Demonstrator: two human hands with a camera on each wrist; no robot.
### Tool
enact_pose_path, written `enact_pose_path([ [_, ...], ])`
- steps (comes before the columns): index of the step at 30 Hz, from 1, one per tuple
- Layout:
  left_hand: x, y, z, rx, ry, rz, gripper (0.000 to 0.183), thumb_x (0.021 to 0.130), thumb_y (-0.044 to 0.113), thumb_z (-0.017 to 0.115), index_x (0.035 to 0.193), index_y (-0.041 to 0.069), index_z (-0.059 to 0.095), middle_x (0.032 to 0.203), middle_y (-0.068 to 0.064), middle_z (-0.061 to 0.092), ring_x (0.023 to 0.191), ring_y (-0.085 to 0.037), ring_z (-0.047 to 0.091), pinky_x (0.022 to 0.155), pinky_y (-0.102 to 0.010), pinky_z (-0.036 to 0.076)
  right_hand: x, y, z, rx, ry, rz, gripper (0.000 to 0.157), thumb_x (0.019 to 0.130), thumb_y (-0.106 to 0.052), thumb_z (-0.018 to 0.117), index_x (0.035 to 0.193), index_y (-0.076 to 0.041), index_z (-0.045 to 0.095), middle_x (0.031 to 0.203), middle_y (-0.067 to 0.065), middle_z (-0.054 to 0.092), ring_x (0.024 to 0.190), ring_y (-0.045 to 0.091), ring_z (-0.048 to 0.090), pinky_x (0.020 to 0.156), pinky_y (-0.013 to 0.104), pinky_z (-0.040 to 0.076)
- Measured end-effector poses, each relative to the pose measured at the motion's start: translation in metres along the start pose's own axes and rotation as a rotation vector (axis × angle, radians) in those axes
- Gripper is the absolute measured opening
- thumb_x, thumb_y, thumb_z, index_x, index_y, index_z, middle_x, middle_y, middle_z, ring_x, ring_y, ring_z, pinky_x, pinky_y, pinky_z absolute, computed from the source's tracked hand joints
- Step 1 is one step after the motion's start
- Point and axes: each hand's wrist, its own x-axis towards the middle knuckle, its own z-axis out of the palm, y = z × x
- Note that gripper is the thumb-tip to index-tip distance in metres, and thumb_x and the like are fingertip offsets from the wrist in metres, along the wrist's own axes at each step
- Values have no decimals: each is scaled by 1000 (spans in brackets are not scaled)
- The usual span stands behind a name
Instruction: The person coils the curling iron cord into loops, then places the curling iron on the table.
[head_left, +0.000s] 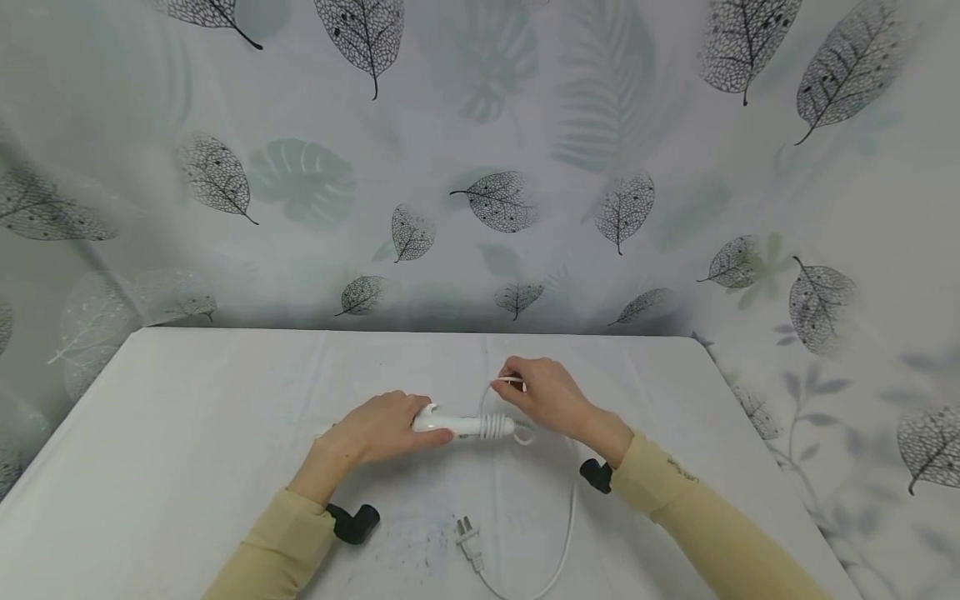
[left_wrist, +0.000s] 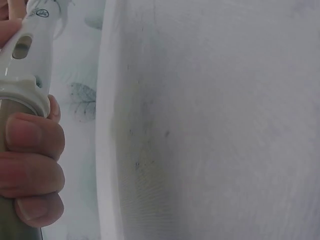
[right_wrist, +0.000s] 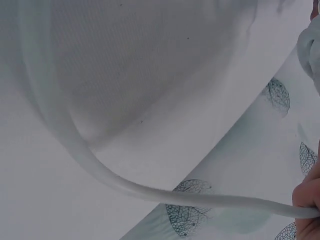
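My left hand (head_left: 378,427) grips what looks like a curling iron (head_left: 457,427), which lies level above the table with its white handle pointing right. In the left wrist view the fingers (left_wrist: 35,172) curl round its brownish barrel (left_wrist: 12,217), and a slot and small logo show on the white handle (left_wrist: 37,45). Several turns of white cord (head_left: 493,427) are wound round the handle's right end. With thumb and fingers my right hand (head_left: 546,393) pinches the cord just above and right of those turns. In the right wrist view the cord (right_wrist: 150,193) runs into the fingers.
The rest of the cord loops down the white table (head_left: 225,392) to a two-pin plug (head_left: 470,543) near the front. A leaf-patterned curtain (head_left: 480,275) stands behind the table's far edge and along its sides. Black wrist devices (head_left: 356,524) sit at both sleeves.
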Motion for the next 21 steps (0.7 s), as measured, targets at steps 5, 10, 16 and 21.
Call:
enact_pose_path([
  [5, 1, -1, 1, -37, -9, -18, 41, 87, 62, 63, 92, 20, 62, 72, 3, 56, 66, -13, 51, 63, -32, 41, -3, -5, 5, 61, 44, -15, 12, 96, -22, 67, 91, -12, 67, 75, -5, 67, 59, 2, 45, 58, 23, 40],
  [10, 2, -3, 2, -45, -13, -14, 43, 88, 63, 62, 89, 19, 61, 72, 2, 56, 66, -13, 51, 62, -31, 40, -8, -11, 9, 113, 73, -29, 10, 96, -21, 67, 92, -12, 68, 78, -4, 68, 59, 2, 41, 55, 22, 37],
  [16, 2, -2, 1, -28, -9, -26, 47, 87, 66, 61, 93, 19, 62, 75, 3, 57, 68, -14, 51, 64, -32, 41, -15, -22, 8, 133, 51, -7, 11, 98, -18, 64, 97, -9, 71, 80, -4, 70, 58, 1, 42, 57, 22, 39],
  [21, 2, -4, 1, -23, -14, -35, 48, 87, 67, 61, 94, 19, 62, 76, 3, 56, 68, -14, 51, 64, -32, 41, -23, -32, 11, 129, 16, 12, 12, 98, -17, 64, 99, -7, 72, 73, -6, 65, 54, 1, 39, 54, 21, 37],
])
